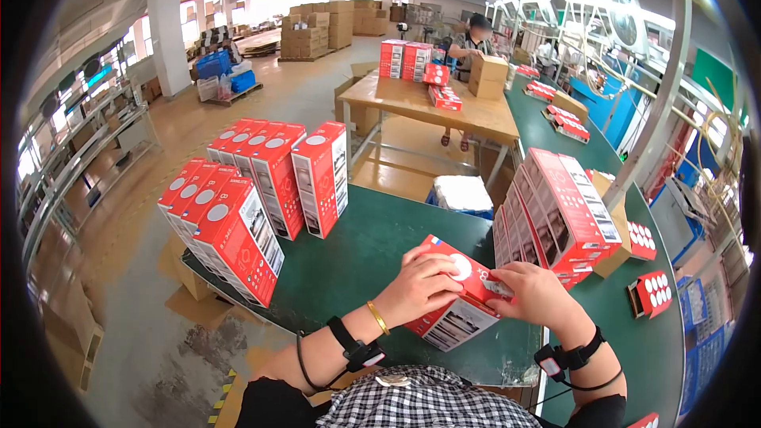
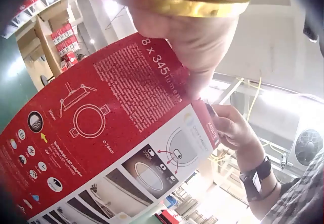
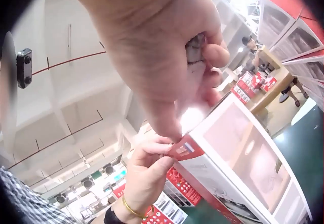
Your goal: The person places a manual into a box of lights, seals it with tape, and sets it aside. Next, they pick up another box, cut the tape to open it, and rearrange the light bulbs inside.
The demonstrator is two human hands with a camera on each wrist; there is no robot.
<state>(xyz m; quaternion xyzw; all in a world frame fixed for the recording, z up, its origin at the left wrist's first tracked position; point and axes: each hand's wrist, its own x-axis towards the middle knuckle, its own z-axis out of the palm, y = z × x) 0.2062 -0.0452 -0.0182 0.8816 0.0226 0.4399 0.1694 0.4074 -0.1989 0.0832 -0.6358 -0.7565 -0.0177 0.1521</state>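
Nearest to the camera is the checked garment (image 1: 412, 404). On the green table (image 1: 357, 269), close to its near edge and toward the right corner, stands the red-and-white light box (image 1: 453, 319). The left hand (image 1: 424, 281) grips its top; the right hand (image 1: 535, 293) curls round a small grey item (image 3: 195, 49), not clear which. Similar boxes (image 1: 238, 246) line the left edge.

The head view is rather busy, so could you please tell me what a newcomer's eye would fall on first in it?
Probably the red-and-white boxes standing in rows at the left of the green table, with more at its right. Next might come the nearer box in the middle, with the left hand and right hand at its top. The gold bracelet on the left wrist also stands out.
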